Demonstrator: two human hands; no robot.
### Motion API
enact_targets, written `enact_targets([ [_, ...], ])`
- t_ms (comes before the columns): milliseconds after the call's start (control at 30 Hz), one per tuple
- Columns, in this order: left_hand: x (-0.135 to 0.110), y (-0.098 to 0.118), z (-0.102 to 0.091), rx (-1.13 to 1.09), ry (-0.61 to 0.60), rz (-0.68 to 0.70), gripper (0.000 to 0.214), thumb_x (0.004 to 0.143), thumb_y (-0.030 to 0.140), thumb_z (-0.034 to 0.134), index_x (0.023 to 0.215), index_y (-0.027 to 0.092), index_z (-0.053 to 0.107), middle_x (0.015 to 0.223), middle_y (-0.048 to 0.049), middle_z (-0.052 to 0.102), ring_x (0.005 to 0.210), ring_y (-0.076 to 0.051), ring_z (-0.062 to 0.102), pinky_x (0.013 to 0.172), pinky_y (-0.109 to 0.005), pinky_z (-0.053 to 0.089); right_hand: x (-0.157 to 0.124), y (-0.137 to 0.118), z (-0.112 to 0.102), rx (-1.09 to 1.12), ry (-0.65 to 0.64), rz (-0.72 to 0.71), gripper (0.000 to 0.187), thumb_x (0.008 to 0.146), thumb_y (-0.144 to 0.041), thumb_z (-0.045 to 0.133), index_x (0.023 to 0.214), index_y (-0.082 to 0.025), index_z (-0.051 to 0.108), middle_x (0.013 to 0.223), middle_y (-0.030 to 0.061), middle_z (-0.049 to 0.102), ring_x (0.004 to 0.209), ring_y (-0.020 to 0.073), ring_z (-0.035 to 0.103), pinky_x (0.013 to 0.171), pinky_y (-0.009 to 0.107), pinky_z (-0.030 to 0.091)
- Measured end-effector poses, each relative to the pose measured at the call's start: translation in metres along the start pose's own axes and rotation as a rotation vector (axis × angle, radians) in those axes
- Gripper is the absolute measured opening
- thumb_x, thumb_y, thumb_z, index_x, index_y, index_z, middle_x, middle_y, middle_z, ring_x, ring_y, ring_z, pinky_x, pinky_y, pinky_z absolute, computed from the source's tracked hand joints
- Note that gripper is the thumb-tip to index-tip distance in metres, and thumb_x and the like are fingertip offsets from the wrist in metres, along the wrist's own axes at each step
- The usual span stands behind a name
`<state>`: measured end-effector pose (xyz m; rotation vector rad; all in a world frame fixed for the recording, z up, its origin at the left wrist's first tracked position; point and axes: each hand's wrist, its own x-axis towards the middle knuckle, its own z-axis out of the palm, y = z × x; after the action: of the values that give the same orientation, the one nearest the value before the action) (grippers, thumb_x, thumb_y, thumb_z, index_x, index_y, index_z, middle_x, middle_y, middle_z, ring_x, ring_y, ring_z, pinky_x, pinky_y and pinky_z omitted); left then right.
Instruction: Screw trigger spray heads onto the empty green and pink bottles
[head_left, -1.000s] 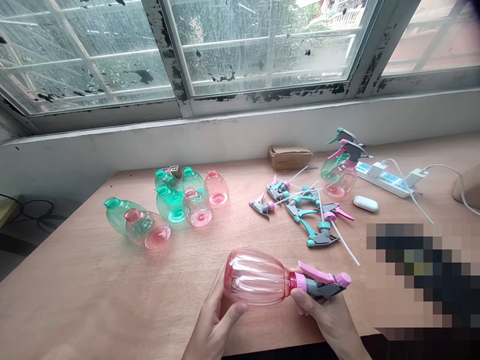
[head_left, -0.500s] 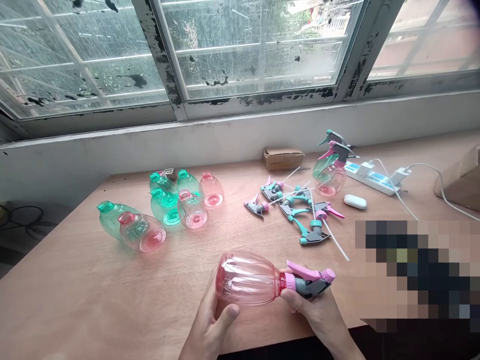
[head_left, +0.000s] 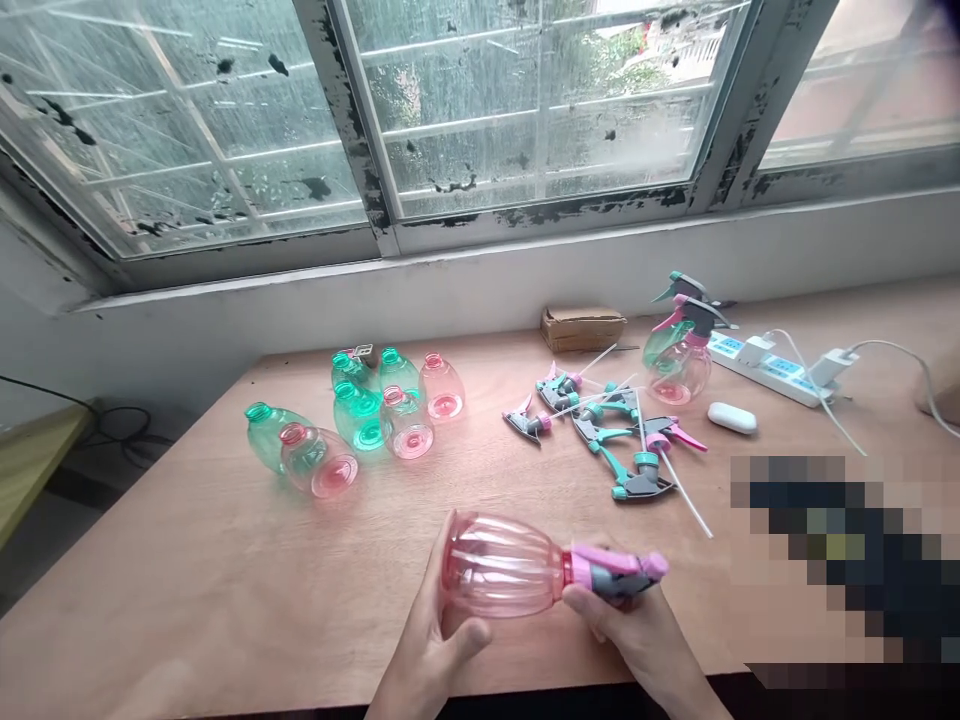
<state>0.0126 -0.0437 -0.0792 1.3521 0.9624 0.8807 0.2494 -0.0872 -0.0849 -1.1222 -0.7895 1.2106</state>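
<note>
A clear pink spray bottle [head_left: 502, 567] lies sideways between my hands near the table's front edge, its pink and grey trigger head pointing right. My left hand [head_left: 439, 625] cups the bottle's base, thumb below it. At the neck, my right hand [head_left: 634, 625] grips the collar of the trigger head [head_left: 616, 573], with the thumb in front and the other fingers mostly hidden behind. Beyond the bottle lies a pile of loose trigger heads [head_left: 643, 478] in teal, pink and grey, with white tubes. Several open green and pink bottles [head_left: 319, 462] are at the left.
Two assembled spray bottles [head_left: 679, 370] stand at the back right, beside a white power strip [head_left: 765, 368] with plugs and cables. A white oval case [head_left: 732, 418] lies before them. A small cardboard box [head_left: 582, 328] sits against the wall. A pixelated patch covers the right front.
The view has shifted, so the table things appear farther right. The trigger head has turned slightly about the bottle's axis in my right hand. Both hands still hold the bottle.
</note>
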Motion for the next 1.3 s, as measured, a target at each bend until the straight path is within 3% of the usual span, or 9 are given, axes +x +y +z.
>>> enact_targets([
  [100, 0.002, -0.005, -0.002, -0.035, 0.077, 0.078, 0.093, 0.082, 0.081, 0.063, 0.159, 0.032, 0.046, 0.168, -0.0103, 0.045, 0.157, -0.042, 0.033, 0.129, -0.057, 0.026, 0.0, -0.004, 0.003, 0.003, -0.108, 0.048, 0.039, 0.07, -0.049, 0.098, 0.094, -0.024, 0.079, 0.079, 0.0001, 0.072, 0.071, 0.0202, 0.06, 0.067, 0.03, 0.047],
  [233, 0.0, -0.002, 0.001, -0.077, 0.114, 0.036, 0.078, 0.087, 0.07, 0.069, 0.155, 0.036, 0.051, 0.165, -0.0073, 0.05, 0.155, -0.04, 0.039, 0.128, -0.055, 0.031, 0.002, -0.004, 0.001, 0.022, -0.149, 0.021, 0.037, 0.076, -0.054, 0.093, 0.09, -0.024, 0.077, 0.081, 0.0012, 0.07, 0.074, 0.0217, 0.057, 0.069, 0.031, 0.044],
  [400, -0.003, 0.006, 0.003, -0.186, 0.041, -0.013, 0.084, 0.075, 0.054, 0.09, 0.151, 0.041, 0.055, 0.165, -0.0048, 0.05, 0.157, -0.037, 0.037, 0.127, -0.051, 0.034, 0.004, 0.006, -0.007, 0.03, -0.099, 0.043, 0.045, 0.086, -0.065, 0.081, 0.084, -0.021, 0.07, 0.061, -0.005, 0.046, 0.053, 0.0125, 0.031, 0.051, 0.028, 0.023],
  [500, -0.001, 0.008, 0.003, -0.151, -0.012, -0.023, 0.092, 0.07, 0.04, 0.097, 0.151, 0.042, 0.054, 0.166, -0.004, 0.049, 0.158, -0.035, 0.035, 0.129, -0.048, 0.031, 0.007, 0.01, -0.011, 0.026, -0.076, 0.049, 0.049, 0.086, -0.067, 0.079, 0.082, -0.02, 0.065, 0.06, -0.0089, 0.033, 0.053, 0.0101, 0.015, 0.05, 0.029, 0.012],
  [600, 0.002, 0.009, 0.004, -0.075, -0.049, -0.004, 0.091, 0.077, 0.033, 0.093, 0.155, 0.043, 0.046, 0.17, -0.0034, 0.043, 0.159, -0.032, 0.033, 0.13, -0.047, 0.029, 0.015, 0.013, -0.013, 0.028, -0.05, 0.03, 0.051, 0.083, -0.067, 0.081, 0.076, -0.021, 0.058, 0.062, -0.0089, 0.032, 0.054, 0.0102, 0.014, 0.05, 0.028, 0.01],
  [733, 0.005, 0.012, 0.008, -0.025, -0.059, 0.051, 0.095, 0.08, 0.045, 0.089, 0.159, 0.041, 0.037, 0.171, -0.006, 0.04, 0.158, -0.033, 0.034, 0.129, -0.045, 0.031, 0.019, 0.012, -0.008, 0.019, -0.023, -0.015, 0.051, 0.08, -0.066, 0.081, 0.072, -0.022, 0.056, 0.062, -0.0076, 0.04, 0.052, 0.0104, 0.019, 0.049, 0.027, 0.014],
  [867, 0.014, 0.006, 0.01, -0.141, 0.107, 0.073, 0.101, 0.072, 0.083, 0.073, 0.153, 0.028, 0.048, 0.15, -0.0146, 0.062, 0.134, -0.039, 0.062, 0.107, -0.045, 0.055, 0.013, 0.002, 0.003, -0.048, -0.019, -0.062, 0.034, 0.077, -0.049, 0.089, 0.075, -0.02, 0.071, 0.066, -0.0011, 0.061, 0.058, 0.0147, 0.043, 0.055, 0.027, 0.031],
  [1000, 0.022, -0.002, 0.014, -0.055, 0.271, 0.036, 0.065, 0.088, 0.07, 0.066, 0.13, 0.021, 0.066, 0.127, -0.0127, 0.074, 0.121, -0.034, 0.069, 0.102, -0.042, 0.056, 0.011, -0.003, 0.009, -0.074, -0.019, -0.067, 0.026, 0.077, -0.04, 0.09, 0.074, -0.02, 0.074, 0.069, 0.0004, 0.067, 0.065, 0.0185, 0.053, 0.063, 0.029, 0.039],
  [1300, 0.001, 0.005, 0.046, -0.045, 0.305, 0.294, 0.059, 0.083, 0.057, 0.079, 0.13, 0.027, 0.059, 0.131, -0.0111, 0.063, 0.116, -0.032, 0.069, 0.088, -0.038, 0.065, 0.012, 0.0, 0.001, 0.002, 0.044, 0.186, 0.059, 0.073, -0.072, 0.081, 0.068, -0.024, 0.047, 0.053, -0.0113, 0.032, 0.045, 0.0076, 0.02, 0.043, 0.024, 0.013],
])
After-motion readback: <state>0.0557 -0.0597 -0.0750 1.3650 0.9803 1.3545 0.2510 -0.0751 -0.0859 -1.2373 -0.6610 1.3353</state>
